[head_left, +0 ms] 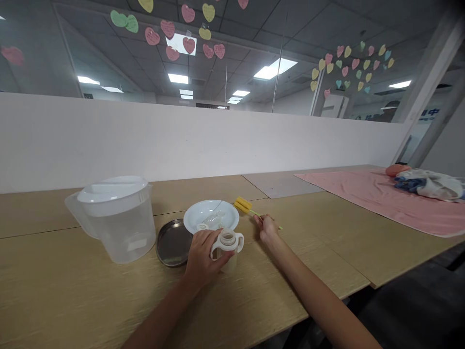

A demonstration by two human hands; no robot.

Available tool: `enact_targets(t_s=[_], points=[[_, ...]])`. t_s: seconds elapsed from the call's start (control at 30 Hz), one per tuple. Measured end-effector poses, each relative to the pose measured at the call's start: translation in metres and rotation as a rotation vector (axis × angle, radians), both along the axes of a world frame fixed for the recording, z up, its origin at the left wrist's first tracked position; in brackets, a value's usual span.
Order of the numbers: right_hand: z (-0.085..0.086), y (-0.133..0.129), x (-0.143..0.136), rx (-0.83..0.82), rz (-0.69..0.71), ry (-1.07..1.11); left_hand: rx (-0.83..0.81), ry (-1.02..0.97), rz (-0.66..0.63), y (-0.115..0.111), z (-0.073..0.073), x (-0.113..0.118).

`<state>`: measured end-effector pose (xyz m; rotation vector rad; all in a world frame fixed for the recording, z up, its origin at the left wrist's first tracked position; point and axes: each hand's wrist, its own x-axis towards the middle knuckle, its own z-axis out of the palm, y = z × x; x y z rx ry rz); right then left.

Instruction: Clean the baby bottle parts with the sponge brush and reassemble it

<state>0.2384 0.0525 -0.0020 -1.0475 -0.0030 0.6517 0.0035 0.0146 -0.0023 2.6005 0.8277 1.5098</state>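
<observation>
My left hand [207, 254] is closed around a baby bottle [228, 238] with white side handles; its mouth is uncovered and faces up. Between the fingers of my right hand [267, 228] is the thin green handle of a bottle brush [242, 204], whose yellow sponge head points left, away from the bottle. Just behind the bottle stands a white bowl [191, 211] with small clear and white parts in it, too indistinct to name fully. Partly hidden by my left hand and the bowl, a dark metal tray [173, 245] lies to the left.
A large translucent pitcher [123, 223] with a white lid stands at the left. Along the right of the wooden table [283, 261] lies a pink cloth [363, 194], with bundled fabric [432, 184] on it. A white low wall [203, 140] with glass above runs behind.
</observation>
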Motion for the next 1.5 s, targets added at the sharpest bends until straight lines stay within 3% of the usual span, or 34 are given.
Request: enact_targets(t_s=[0.37, 0.63, 0.73, 0.9, 1.13, 1.3, 1.5], points=[[-0.006, 0.004, -0.001, 0.007, 0.032, 0.015, -0.064, 0.041, -0.04, 0.004, 0.002, -0.002], [-0.004, 0.001, -0.006, -0.027, 0.067, -0.114, -0.011, -0.242, 0.302, 0.029, 0.007, -0.028], [-0.007, 0.003, -0.008, -0.078, 0.1, -0.196, -0.037, -0.276, 0.344, 0.036, 0.008, -0.033], [-0.005, 0.003, -0.005, -0.223, 0.133, -0.448, -0.036, -0.265, 0.333, 0.035, 0.008, -0.032], [0.013, -0.013, 0.026, -0.544, 0.145, -1.022, 0.009, -0.249, 0.326, 0.031, 0.007, -0.028], [0.005, -0.018, 0.03, -0.808, 0.283, -1.271, 0.034, -0.337, 0.374, 0.033, 0.012, -0.031], [-0.001, -0.015, 0.022, -0.92, 0.386, -1.472, 0.012, -0.414, 0.466, 0.034, 0.015, -0.034]])
